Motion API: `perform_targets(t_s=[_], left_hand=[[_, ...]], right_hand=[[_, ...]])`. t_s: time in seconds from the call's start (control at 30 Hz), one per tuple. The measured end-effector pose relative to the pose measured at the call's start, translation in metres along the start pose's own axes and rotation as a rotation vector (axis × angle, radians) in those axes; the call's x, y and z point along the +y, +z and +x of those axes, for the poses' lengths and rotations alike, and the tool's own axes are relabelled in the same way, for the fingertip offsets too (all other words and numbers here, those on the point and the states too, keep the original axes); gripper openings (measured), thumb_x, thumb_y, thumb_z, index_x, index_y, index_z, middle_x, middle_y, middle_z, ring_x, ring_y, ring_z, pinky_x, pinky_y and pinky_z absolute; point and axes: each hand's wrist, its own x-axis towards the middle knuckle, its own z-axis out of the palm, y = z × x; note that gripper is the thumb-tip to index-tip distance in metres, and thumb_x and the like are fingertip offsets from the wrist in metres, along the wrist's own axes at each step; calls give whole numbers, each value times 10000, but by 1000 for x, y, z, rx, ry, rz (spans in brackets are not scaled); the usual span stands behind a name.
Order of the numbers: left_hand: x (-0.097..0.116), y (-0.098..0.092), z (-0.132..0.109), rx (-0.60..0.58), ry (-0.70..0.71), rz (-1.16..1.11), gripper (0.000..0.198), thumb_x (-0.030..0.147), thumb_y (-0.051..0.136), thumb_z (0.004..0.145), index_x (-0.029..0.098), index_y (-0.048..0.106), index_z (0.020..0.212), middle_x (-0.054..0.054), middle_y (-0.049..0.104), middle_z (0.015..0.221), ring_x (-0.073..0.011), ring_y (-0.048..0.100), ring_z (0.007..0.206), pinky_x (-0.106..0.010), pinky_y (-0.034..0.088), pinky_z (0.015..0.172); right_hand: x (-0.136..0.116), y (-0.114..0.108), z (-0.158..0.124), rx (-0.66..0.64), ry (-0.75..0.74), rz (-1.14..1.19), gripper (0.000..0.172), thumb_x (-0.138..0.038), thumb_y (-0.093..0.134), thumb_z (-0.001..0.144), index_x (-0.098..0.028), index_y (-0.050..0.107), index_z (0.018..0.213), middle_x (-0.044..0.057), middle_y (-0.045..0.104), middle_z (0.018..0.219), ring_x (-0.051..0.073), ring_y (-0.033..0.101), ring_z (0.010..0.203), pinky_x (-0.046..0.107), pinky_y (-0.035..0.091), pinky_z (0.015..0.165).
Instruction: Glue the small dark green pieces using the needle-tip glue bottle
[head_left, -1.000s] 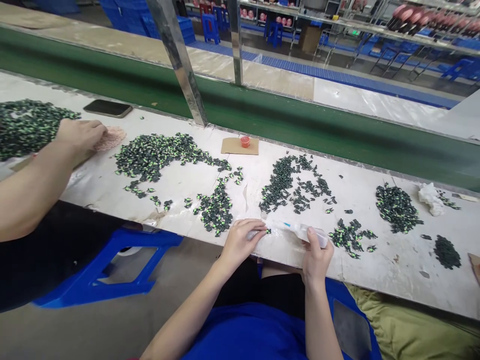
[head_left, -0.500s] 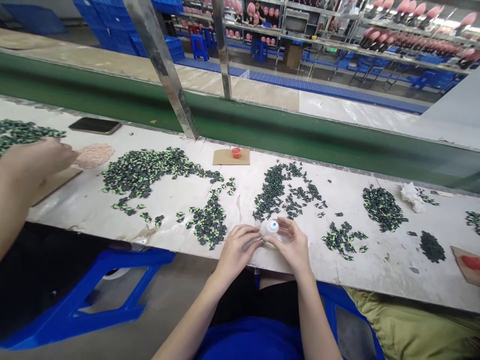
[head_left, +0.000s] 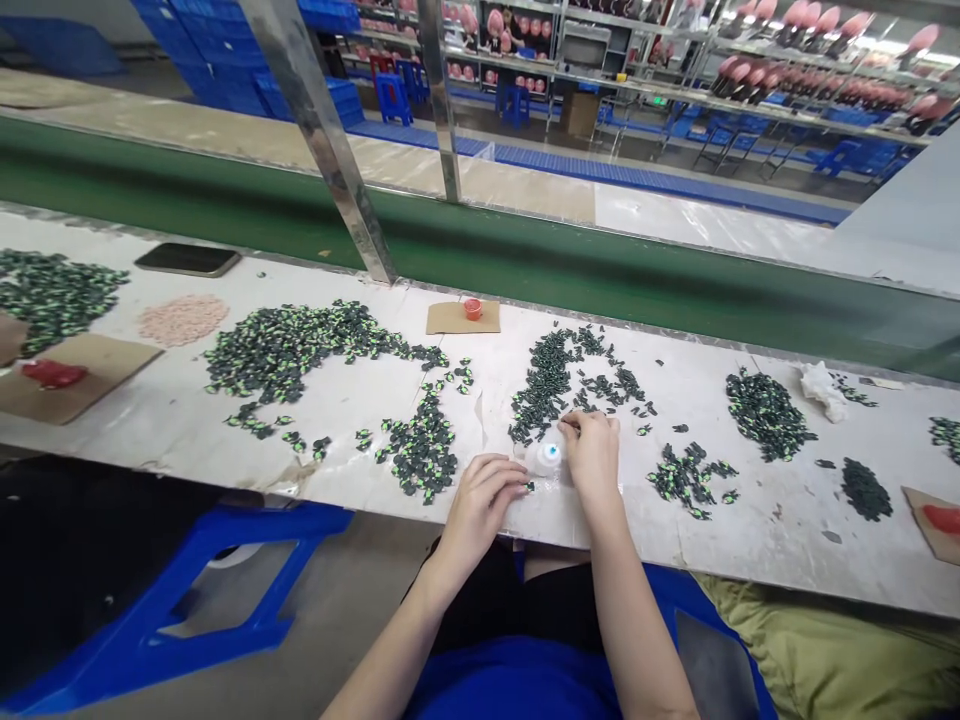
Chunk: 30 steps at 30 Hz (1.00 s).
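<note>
Fingers of the left hand [head_left: 484,492] pinch a small dark piece [head_left: 531,487] above the desk [head_left: 345,405]. Just beside it, between the hands, is a white bottle [head_left: 547,459] with a blue tip. The right hand [head_left: 594,455] reaches to the dark-green pile [head_left: 541,385]; whether its fingers clasp anything, I cannot tell. Farther off, a red pot [head_left: 472,310] sits on cardboard [head_left: 442,319].

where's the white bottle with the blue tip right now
In the head view, the bottle is right of centre, between the left hand and right hand, just below the dark green pile.
</note>
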Motion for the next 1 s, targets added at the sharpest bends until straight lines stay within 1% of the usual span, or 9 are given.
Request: perform_targets(t_s=[0.1, 0.2, 0.27, 0.37, 0.47, 0.63, 0.73, 0.9, 1.0], left_hand=[[9, -4, -2, 51, -110, -99, 123, 196, 568, 877, 212, 687, 849, -46, 716, 845, -195, 651, 864, -319, 548, 794], [20, -5, -4, 100, -219, -169, 108, 228, 593, 863, 201, 692, 830, -37, 708, 808, -168, 673, 767, -268, 562, 728], [29, -5, -5, 128, -242, -194, 112, 250, 614, 855, 197, 711, 839, -40, 716, 806, -169, 681, 759, -264, 567, 721], [43, -6, -4, 147, -193, -212, 120, 250, 631, 855, 199, 738, 870, -47, 726, 806, -172, 682, 763, -264, 568, 705], [56, -9, -3, 141, -99, -194, 116, 224, 636, 858, 213, 745, 896, -41, 733, 795, -170, 667, 766, -265, 563, 692], [66, -13, -4, 134, 15, -131, 162, 153, 623, 859, 238, 739, 933, -24, 745, 798, -172, 644, 781, -276, 556, 693], [67, -14, -4, 131, 47, -85, 167, 149, 606, 869, 235, 731, 939, -25, 734, 760, -178, 628, 787, -282, 551, 676], [69, -16, -3, 163, 91, -20, 157, 104, 581, 874, 202, 702, 894, -32, 718, 753, -178, 603, 808, -284, 536, 693], [69, -17, -2, 143, 104, 2, 160, 92, 572, 874, 201, 689, 885, -31, 711, 745, -179, 598, 806, -284, 528, 690]], right_hand=[[2, -17, -9, 35, 1, 115, 224, -314, 552, 837, -212, 738, 766, 103, 691, 801, 264, 529, 827, 389, 428, 734], [-5, -46, -30, 18, 45, 266, 249, -391, 566, 848, -213, 740, 851, 94, 716, 882, 254, 576, 879, 354, 461, 683], [-16, -65, -49, -4, 59, 364, 224, -398, 601, 838, -226, 743, 846, 82, 719, 900, 237, 610, 885, 322, 483, 654], [-35, -83, -75, -96, 54, 493, 168, -354, 628, 832, -242, 752, 841, 66, 717, 890, 205, 654, 848, 286, 517, 639], [-47, -87, -88, -181, 97, 579, 156, -325, 629, 832, -240, 759, 842, 64, 735, 888, 199, 685, 834, 266, 547, 625], [-49, -88, -88, -244, 160, 665, 170, -325, 639, 817, -211, 764, 802, 59, 751, 821, 196, 709, 739, 258, 578, 587], [-48, -89, -87, -287, 157, 679, 175, -328, 639, 824, -205, 761, 806, 57, 749, 818, 189, 707, 709, 259, 587, 592], [-45, -88, -89, -393, 116, 608, 207, -336, 590, 871, -207, 747, 911, 61, 736, 890, 182, 697, 746, 252, 575, 620], [-43, -88, -88, -430, 87, 593, 229, -355, 553, 894, -211, 724, 946, 57, 720, 911, 180, 686, 764, 256, 569, 642]])
